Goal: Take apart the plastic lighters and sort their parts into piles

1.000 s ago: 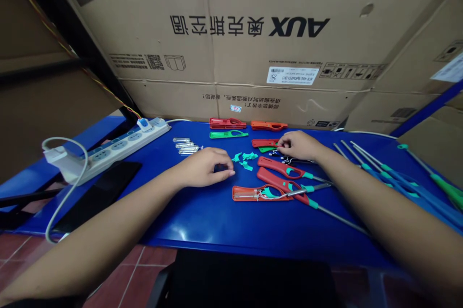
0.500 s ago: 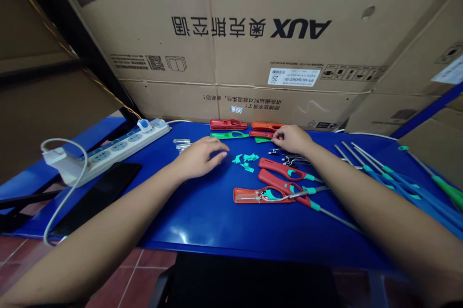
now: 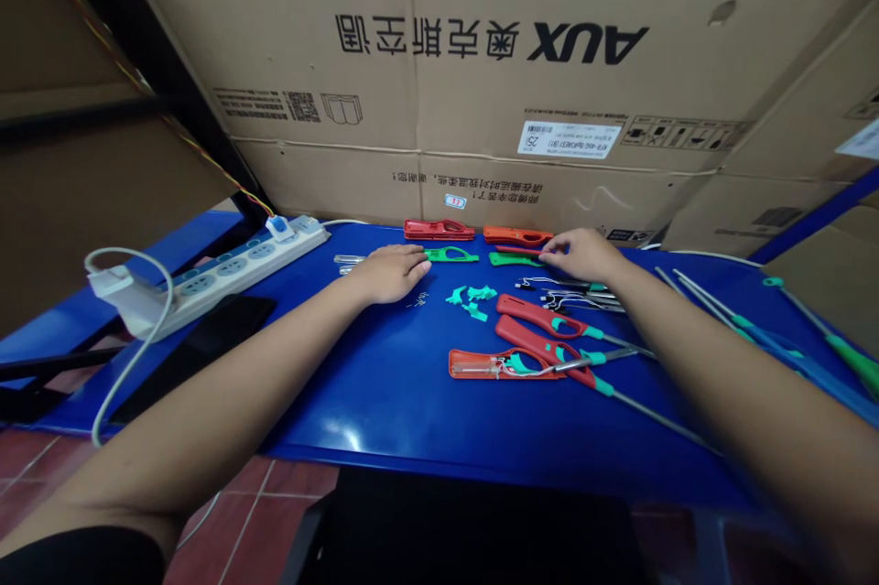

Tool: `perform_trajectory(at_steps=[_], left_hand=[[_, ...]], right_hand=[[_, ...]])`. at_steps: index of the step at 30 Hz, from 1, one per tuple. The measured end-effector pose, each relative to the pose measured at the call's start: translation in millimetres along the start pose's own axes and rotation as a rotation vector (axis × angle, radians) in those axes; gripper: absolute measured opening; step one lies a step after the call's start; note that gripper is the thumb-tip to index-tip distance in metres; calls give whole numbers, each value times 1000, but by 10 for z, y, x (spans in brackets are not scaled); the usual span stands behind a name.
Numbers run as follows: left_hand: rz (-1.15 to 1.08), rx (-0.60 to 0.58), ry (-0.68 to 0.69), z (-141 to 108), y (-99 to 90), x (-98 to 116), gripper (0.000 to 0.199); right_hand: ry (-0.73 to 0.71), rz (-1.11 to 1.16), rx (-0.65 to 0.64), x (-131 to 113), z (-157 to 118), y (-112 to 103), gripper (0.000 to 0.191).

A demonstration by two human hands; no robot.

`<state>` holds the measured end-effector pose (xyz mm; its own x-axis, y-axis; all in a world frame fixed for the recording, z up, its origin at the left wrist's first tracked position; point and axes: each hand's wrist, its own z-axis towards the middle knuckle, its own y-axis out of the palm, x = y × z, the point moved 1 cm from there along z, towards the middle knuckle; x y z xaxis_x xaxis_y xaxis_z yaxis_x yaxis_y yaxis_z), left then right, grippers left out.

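Observation:
My left hand (image 3: pixel 393 274) lies over the left end of a green lighter shell half (image 3: pixel 451 254). Its fingers are stretched out and the thumb is slightly apart; contact under them is hidden. My right hand (image 3: pixel 582 255) pinches the end of a red lighter shell half (image 3: pixel 518 250), seen nearly edge-on just above another green shell half (image 3: pixel 514 260). Small teal trigger pieces (image 3: pixel 473 299) are scattered between the hands. Tiny metal parts (image 3: pixel 420 299) lie below my left hand, and clear tubes (image 3: pixel 349 260) lie at its left. Black igniters with white wires (image 3: pixel 549 292) lie below my right hand.
Red shells (image 3: pixel 439 230) and orange shells (image 3: pixel 518 237) are stacked along the carton (image 3: pixel 467 109). Red long-neck lighters (image 3: pixel 542 340) and an open orange one (image 3: pixel 473 364) lie nearer. Blue lighters (image 3: pixel 789 356) are at right. A power strip (image 3: pixel 226 278) and black flat object (image 3: pixel 199 352) are left.
The red shell half has been raised and tilted in my right hand, which moved slightly right. My left hand has shifted up over the green shell's end, uncovering the tiny metal parts.

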<state>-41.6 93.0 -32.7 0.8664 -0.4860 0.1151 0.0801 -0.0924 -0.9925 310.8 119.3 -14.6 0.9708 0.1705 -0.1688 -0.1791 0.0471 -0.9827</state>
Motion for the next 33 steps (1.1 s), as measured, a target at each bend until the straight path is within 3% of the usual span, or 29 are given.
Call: perform_trajectory(at_steps=[5, 12, 20, 33], left_hand=[[9, 16, 14, -101, -9, 73, 68], [-22, 125, 69, -252, -53, 140, 65], [-10, 75, 59, -189, 29, 31, 67], [-26, 67, 88, -202, 46, 13, 69]], right_hand=[[-8, -37, -4, -91, 68, 25, 27], [-77, -71, -63, -136, 72, 26, 26], [-89, -70, -69, -127, 3, -46, 27], [-76, -55, -58, -189, 142, 119, 26]])
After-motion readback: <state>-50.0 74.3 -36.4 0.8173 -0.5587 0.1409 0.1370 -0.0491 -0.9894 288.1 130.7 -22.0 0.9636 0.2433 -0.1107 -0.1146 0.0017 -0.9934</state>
